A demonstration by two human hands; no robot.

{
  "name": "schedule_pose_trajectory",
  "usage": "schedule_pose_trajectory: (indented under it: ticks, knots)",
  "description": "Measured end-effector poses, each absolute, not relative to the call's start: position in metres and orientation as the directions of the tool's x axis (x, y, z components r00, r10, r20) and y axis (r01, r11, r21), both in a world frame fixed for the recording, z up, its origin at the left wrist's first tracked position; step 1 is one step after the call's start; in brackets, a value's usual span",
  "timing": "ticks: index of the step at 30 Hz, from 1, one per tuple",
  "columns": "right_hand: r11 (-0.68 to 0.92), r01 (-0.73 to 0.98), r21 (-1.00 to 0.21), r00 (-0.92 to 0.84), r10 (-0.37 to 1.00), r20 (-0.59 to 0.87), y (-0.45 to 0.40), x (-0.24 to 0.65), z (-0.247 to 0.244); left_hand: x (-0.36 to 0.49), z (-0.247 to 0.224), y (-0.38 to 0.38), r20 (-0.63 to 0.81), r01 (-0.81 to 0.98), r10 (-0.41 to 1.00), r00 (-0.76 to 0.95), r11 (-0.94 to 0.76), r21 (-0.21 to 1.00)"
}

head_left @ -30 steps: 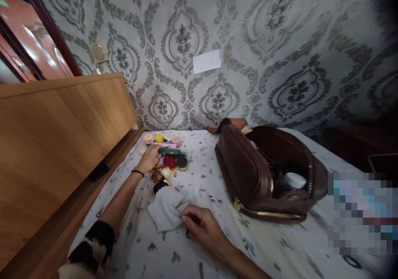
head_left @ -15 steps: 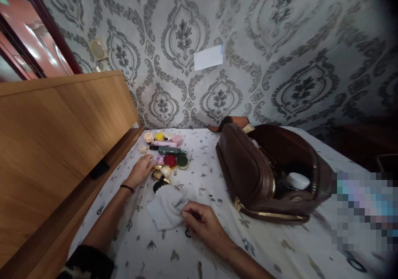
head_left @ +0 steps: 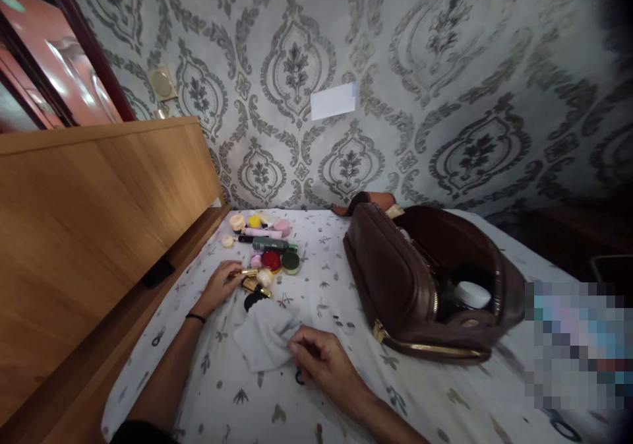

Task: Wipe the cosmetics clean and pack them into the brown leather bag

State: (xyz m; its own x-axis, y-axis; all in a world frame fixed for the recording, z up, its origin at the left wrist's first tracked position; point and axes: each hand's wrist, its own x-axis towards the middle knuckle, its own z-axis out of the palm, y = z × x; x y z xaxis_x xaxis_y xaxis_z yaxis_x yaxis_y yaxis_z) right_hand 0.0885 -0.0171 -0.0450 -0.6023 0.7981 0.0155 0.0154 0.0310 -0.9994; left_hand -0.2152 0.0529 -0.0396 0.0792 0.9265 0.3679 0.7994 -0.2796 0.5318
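My left hand [head_left: 221,285] has its fingers closed around the near end of a slim gold tube [head_left: 247,273], low over the bed. Beside it lie a cream-coloured jar [head_left: 265,277], a black-and-gold tube [head_left: 257,289] and a round black item [head_left: 252,301]. My right hand [head_left: 326,363] pinches the right edge of a crumpled white cloth [head_left: 264,335] that rests on the sheet. Just behind the tube are a red round jar [head_left: 271,260], a dark green jar [head_left: 290,263] and a small purple item [head_left: 256,260].
An open brown leather bag [head_left: 395,279] with a white-lidded container [head_left: 473,294] inside stands at right. Farther back are a green tube [head_left: 270,245], a pink tube [head_left: 262,233] and several small jars. A wooden board [head_left: 109,200] borders the left; patterned wall behind.
My left hand has drawn slightly nearer and closed on the gold tube, which now points out from the fingers. The right hand stays at the cloth. The view has tilted slightly.
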Motion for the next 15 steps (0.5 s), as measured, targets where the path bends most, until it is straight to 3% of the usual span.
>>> schedule_pose_trajectory:
  ticks: [15]
  knots:
    - [0.034,0.035,-0.999,-0.59,0.807,0.007,-0.0171,0.0882,-0.0438,-0.2179,-0.0446,0.0533,0.361,0.769,0.931,0.056,-0.271,0.578]
